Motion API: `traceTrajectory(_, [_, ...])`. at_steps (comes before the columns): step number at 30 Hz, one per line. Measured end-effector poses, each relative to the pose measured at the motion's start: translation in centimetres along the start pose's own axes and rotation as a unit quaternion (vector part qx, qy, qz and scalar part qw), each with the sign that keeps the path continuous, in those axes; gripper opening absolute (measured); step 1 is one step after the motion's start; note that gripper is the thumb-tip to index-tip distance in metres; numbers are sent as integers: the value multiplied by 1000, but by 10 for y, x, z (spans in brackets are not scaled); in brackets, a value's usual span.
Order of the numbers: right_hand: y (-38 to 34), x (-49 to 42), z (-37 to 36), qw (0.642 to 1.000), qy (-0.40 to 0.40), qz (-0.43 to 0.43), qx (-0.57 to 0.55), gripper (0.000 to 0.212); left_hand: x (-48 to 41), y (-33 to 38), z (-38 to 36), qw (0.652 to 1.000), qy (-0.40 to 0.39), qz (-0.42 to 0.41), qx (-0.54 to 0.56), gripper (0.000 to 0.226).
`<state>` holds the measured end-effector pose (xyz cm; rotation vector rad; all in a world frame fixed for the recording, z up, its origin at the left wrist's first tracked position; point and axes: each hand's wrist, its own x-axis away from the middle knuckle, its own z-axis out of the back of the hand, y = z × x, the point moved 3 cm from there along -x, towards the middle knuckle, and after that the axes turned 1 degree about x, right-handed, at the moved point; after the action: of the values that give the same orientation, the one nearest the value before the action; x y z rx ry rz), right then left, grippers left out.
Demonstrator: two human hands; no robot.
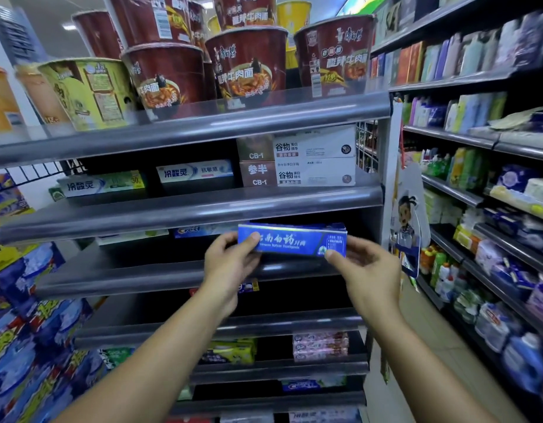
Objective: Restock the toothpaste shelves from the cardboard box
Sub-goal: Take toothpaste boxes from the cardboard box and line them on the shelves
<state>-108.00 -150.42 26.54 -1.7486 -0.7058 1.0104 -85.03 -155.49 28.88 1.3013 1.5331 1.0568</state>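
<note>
While one blue toothpaste box [291, 241] hangs above the shelf front edge [126, 277], left hand [230, 264] pinches its 9 o'clock end, right hand [368, 270] its 3 o'clock end; one Crest box [197, 231] at 10 o'clock, open room behind.

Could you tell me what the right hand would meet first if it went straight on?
Probably nothing: the right hand, gripping the blue cardboard toothpaste carton, points into the dark gap above the grey metal shelf, which looks free, though depth is unclear.

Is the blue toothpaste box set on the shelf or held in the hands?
Held: left hand and right hand each pinch one end of the blue toothpaste box, level before the shelf.
</note>
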Motion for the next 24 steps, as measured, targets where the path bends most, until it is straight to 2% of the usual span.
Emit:
traceTrajectory(1, [0, -11, -2, 1000, 3, 9, 21, 37, -9, 1, 0, 996, 12, -26, -86, 14])
traceTrajectory(3, [6, -31, -4, 998, 8, 18, 60, 34, -23, 4, -2, 966, 24, -86, -243, 16])
traceTrajectory(5, [14, -48, -4, 994, 13, 18, 105, 33, -31, 4, -7, 936, 20, -126, -327, 19])
traceTrajectory(8, [18, -63, -8, 987, 9, 28, 155, 33, -44, 1, -12, 901, 36, -133, -410, 29])
traceTrajectory(12, [10, -79, -18, 968, 16, 88, 235, 8, -62, -1, -22, 901, 61, -107, -415, 34])
traceTrajectory(16, [19, -89, -16, 938, 8, 46, 344, 16, -71, -12, -21, 897, 51, -82, -432, 38])
traceTrajectory(19, [25, -92, -13, 932, 5, 45, 358, 18, -77, -13, -18, 898, 50, -75, -431, 43])
traceTrajectory(24, [26, -105, -17, 926, 20, -4, 378, 18, -91, -11, -19, 897, 62, -42, -436, 45])
